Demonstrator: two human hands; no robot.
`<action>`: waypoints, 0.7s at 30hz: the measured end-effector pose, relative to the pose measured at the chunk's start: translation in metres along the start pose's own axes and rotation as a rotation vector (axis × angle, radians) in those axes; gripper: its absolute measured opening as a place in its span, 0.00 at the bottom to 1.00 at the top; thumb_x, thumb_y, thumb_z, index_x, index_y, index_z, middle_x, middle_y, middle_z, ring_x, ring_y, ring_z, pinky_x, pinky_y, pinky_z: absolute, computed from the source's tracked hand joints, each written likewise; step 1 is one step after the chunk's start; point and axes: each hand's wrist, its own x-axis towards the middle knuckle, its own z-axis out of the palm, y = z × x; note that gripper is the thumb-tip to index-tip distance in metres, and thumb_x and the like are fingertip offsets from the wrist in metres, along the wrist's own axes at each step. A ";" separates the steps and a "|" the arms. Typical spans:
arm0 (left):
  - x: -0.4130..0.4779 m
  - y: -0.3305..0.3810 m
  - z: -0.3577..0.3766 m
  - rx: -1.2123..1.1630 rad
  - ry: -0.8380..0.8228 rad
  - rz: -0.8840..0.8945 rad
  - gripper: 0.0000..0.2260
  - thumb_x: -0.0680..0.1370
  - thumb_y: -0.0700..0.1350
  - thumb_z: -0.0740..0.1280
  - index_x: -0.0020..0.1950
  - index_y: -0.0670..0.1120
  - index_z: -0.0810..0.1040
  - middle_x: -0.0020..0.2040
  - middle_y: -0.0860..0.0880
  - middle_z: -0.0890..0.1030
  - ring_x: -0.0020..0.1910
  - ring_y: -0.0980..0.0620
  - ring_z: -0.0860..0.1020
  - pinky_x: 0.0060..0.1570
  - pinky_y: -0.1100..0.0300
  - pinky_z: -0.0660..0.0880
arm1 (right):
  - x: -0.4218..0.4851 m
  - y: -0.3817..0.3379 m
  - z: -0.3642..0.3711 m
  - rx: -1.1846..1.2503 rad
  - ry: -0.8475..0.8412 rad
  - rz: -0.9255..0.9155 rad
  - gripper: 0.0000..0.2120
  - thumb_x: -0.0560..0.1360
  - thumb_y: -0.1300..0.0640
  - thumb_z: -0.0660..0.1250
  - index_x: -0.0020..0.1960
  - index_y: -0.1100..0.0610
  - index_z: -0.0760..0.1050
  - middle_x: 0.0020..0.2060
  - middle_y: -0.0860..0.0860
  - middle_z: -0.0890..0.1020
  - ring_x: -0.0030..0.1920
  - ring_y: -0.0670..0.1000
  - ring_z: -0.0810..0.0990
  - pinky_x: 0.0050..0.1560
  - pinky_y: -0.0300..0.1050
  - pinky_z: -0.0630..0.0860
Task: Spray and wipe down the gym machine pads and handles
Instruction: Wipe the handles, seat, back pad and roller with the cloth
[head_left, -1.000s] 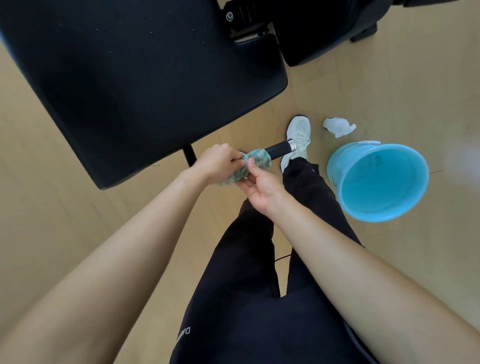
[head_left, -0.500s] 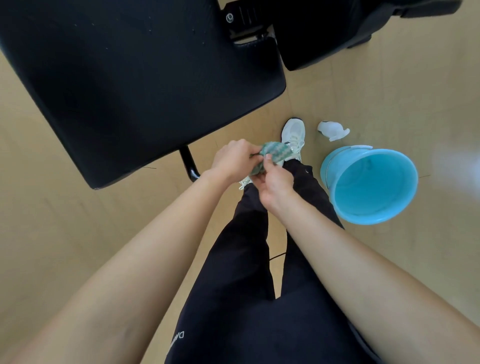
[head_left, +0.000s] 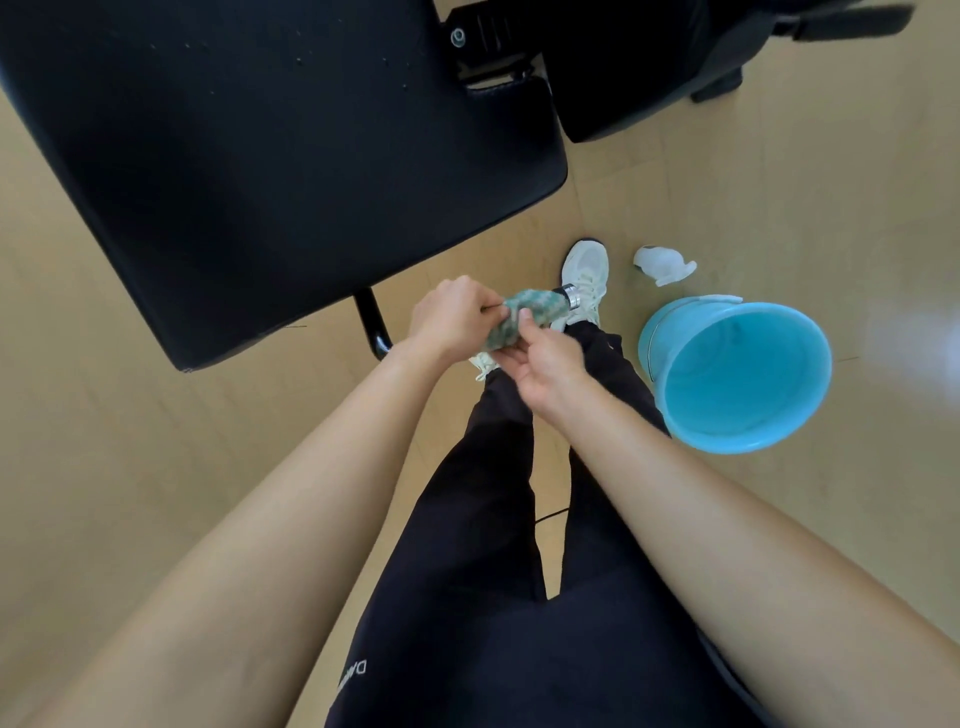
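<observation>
Handle wipe: cloth on grip, both hands engaged.
Left hand grips the green cloth wrapped round the handle (metal end showing) below the black pad; right hand pinches it. Blue bucket beside the shoe, its bare blue inside showing.

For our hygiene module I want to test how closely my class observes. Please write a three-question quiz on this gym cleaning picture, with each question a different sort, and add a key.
1. Multiple choice: what is wrapped round the machine handle? A) a green cloth B) a white towel C) a sponge
2. True or false: the blue bucket sits on the floor, on the person's right.
3. Fill in: the cloth is held by ___ hands.
Key: 1 A. 2 true. 3 two, the left hand and the right hand.
</observation>
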 end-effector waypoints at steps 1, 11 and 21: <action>0.006 0.008 0.001 -0.004 -0.018 0.026 0.18 0.84 0.51 0.64 0.34 0.49 0.75 0.32 0.52 0.73 0.36 0.46 0.72 0.32 0.55 0.63 | 0.005 -0.009 -0.007 0.008 0.027 -0.028 0.15 0.84 0.60 0.64 0.66 0.68 0.74 0.61 0.66 0.82 0.59 0.63 0.84 0.58 0.57 0.82; 0.007 0.002 0.005 -0.055 -0.031 0.122 0.11 0.84 0.51 0.64 0.61 0.56 0.84 0.44 0.52 0.83 0.45 0.46 0.79 0.39 0.54 0.73 | 0.008 -0.005 -0.010 -0.033 0.031 -0.093 0.08 0.83 0.59 0.66 0.55 0.64 0.79 0.56 0.62 0.85 0.56 0.60 0.86 0.61 0.58 0.82; -0.044 -0.040 -0.010 0.083 0.138 -0.047 0.12 0.85 0.51 0.63 0.57 0.55 0.86 0.44 0.50 0.83 0.45 0.45 0.80 0.38 0.55 0.68 | -0.018 0.037 0.021 -0.069 -0.179 0.079 0.07 0.84 0.60 0.63 0.53 0.62 0.78 0.58 0.61 0.83 0.59 0.60 0.83 0.57 0.53 0.82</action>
